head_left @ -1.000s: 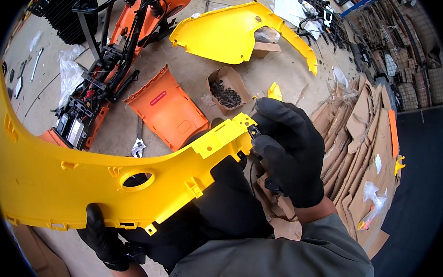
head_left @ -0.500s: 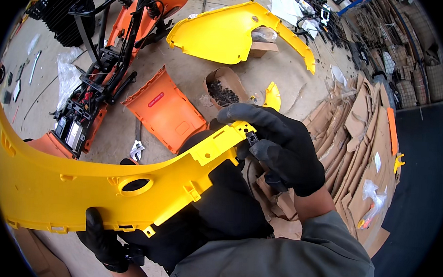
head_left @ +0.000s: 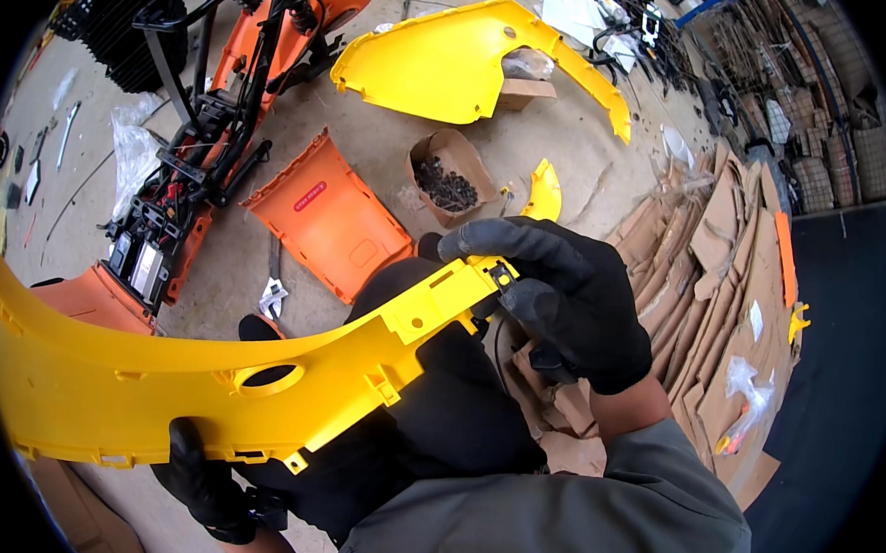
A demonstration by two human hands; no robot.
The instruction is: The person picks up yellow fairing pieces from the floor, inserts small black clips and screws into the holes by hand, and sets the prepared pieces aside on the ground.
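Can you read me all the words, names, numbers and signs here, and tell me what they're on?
Nothing I can read out clearly.
Red label on the orange panel: pale marks, too small to read.
White paper at the top: any print is too small to read.
Yellow panel: no writing that I can see.

A chassis [head_left: 211, 119] stands at the upper left of the frame. Right of it on the floor [head_left: 588, 179] lie a cover [head_left: 340, 241], then a box [head_left: 466, 158] with clips [head_left: 443, 184] in it; the far panel [head_left: 424, 70] lies behind both. Cardboard [head_left: 698, 290] covers the right. The near panel [head_left: 147, 381] spans lower left to centre.
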